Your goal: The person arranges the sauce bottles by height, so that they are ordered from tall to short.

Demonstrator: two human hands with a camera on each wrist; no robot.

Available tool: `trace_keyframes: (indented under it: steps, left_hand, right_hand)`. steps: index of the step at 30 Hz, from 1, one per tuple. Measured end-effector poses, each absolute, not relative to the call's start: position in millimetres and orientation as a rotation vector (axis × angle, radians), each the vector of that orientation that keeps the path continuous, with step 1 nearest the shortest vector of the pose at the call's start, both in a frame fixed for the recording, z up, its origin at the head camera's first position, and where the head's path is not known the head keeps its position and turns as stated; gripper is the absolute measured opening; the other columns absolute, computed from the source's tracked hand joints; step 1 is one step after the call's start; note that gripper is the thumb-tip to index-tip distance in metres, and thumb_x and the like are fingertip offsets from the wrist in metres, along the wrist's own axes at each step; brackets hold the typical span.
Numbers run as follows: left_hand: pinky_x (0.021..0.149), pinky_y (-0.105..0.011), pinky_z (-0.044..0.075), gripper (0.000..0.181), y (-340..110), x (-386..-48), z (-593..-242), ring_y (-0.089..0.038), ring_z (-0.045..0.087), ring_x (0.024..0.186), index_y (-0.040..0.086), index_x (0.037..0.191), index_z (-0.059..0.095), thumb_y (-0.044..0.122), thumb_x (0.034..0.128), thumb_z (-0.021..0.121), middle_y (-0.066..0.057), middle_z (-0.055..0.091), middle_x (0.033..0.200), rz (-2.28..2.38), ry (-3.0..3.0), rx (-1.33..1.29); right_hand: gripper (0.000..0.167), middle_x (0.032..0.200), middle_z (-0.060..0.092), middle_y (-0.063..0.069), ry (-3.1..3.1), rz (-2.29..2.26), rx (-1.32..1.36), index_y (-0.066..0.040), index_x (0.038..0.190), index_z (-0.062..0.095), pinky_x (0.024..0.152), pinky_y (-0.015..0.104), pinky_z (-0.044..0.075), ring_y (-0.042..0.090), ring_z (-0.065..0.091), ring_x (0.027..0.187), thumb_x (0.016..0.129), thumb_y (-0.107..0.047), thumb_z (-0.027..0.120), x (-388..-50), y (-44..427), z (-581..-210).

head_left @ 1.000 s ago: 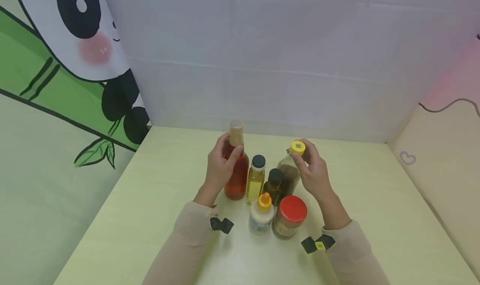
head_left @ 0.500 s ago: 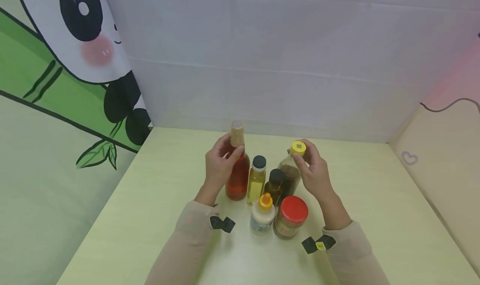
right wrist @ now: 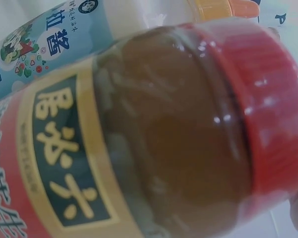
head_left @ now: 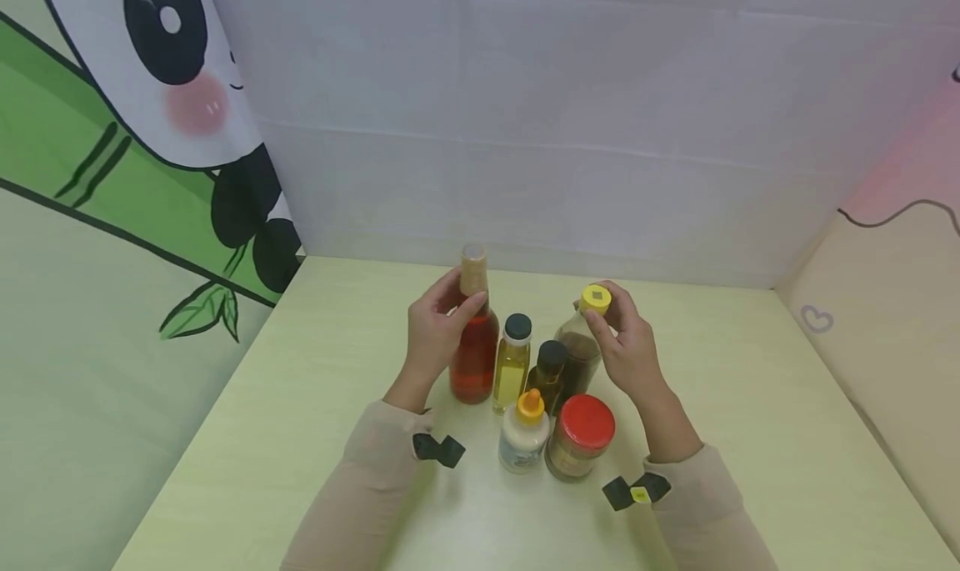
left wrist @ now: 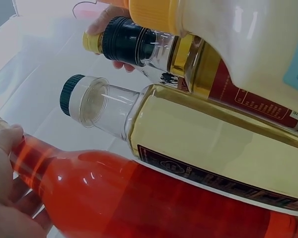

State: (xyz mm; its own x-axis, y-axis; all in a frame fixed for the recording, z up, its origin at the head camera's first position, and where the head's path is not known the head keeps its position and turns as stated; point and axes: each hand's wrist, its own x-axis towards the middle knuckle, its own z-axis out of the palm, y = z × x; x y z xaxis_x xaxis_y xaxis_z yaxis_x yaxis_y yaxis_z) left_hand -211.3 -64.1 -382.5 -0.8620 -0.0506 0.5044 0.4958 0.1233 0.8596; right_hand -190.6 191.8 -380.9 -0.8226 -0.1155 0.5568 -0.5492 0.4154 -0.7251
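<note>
My left hand (head_left: pixel 433 329) holds the neck of a tall bottle of red liquid (head_left: pixel 472 358), just below its tan wrapped top. At the right, my right hand (head_left: pixel 632 350) pinches the yellow cap of a clear bottle with dark contents (head_left: pixel 576 344). Between these two stand a bottle of pale yellow liquid (head_left: pixel 512 375) with a dark green cap and a smaller dark bottle (head_left: pixel 552 358) with a black cap. In front are a white squeeze bottle (head_left: pixel 523 438) with an orange nozzle and a brown-filled jar (right wrist: pixel 174 134) with a red lid. All stand upright, close together.
The bottles stand on a pale wooden table (head_left: pixel 337 371). A white sheet wall (head_left: pixel 525 137) rises behind its far edge. A printed panda panel (head_left: pixel 150 221) borders the left, and a beige and pink panel (head_left: pixel 885 304) borders the right.
Both hands stay on their bottles. My left wrist has shifted very slightly left, its fingers still at the red bottle's neck. The bottles and jar stand where they were.
</note>
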Motion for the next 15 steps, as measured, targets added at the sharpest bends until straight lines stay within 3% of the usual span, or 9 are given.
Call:
trace_keyframes:
  steps: [15]
  left_hand:
    - [0.088,-0.041,0.053,0.041,-62.0,-214.8,-381.6,-0.027,0.066,0.094,0.0,0.127,0.062,0.013,0.0895,0.072,-0.015,0.069,0.108,-1.764,-1.991,-0.417]
  right_hand:
    - [0.034,0.108,0.067,0.018,-2.266,1.377,0.56,0.001,0.129,0.046,0.095,0.051,0.046,0.034,0.062,0.109,0.097,0.001,0.056,-191.0,190.5,-380.5]
